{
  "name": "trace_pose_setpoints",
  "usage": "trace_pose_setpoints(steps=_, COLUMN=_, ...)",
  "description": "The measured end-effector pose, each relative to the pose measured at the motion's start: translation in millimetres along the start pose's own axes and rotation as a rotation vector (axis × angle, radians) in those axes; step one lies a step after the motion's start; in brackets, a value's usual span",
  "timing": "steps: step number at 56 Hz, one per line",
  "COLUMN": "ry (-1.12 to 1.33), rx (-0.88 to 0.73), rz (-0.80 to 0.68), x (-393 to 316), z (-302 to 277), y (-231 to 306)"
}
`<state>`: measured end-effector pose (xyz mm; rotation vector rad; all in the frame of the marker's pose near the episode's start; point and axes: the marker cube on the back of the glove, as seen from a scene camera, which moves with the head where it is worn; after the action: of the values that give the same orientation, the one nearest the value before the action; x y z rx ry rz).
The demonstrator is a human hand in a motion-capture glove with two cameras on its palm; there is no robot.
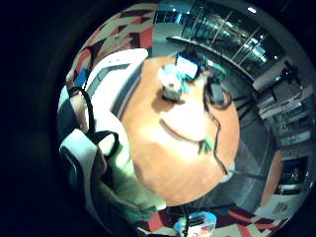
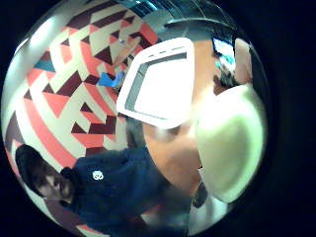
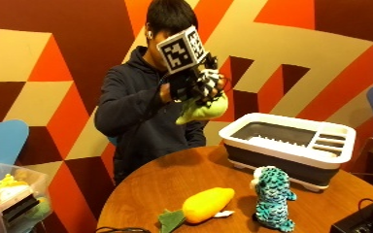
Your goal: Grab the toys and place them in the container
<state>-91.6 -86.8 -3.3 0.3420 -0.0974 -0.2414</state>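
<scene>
A black-and-white striped plush toy with a pale green underside is raised in the air at chest height in front of the person, well above the round wooden table. The gloved right hand grips it from above, fingers curled round its striped upper part. In the thumb side palm view the toy's pale green body bulks large close to the palm.

The container, a white-rimmed dish rack with a dark grey basin, stands on the table at about four o'clock from the held toy, below it and well apart. The thumb side palm view shows its white rim at the table's edge.

Two more toys stay on the table. A teal spotted plush owl stands upright near the rack's front wall, at about five o'clock from the held toy. Beside the owl, at its nine o'clock, a yellow-orange plush carrot with green leaves lies on its side.

At eight o'clock, off the table, a clear plastic bin holds other plush toys. A black box with cables sits at the table's near right edge.
</scene>
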Motion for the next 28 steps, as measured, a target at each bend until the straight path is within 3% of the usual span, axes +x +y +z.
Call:
trace_pose_setpoints(steps=8, ry=-0.174, rx=0.08, rz=0.016, x=-41, z=-11, y=-49)
trace_pose_setpoints(steps=21, ry=-0.335, rx=0.001, rz=-0.106, x=-127, z=76, y=-93)
trace_pose_setpoints(steps=28, ry=-0.3, rx=-0.1, rz=-0.166, x=-158, z=118, y=-102)
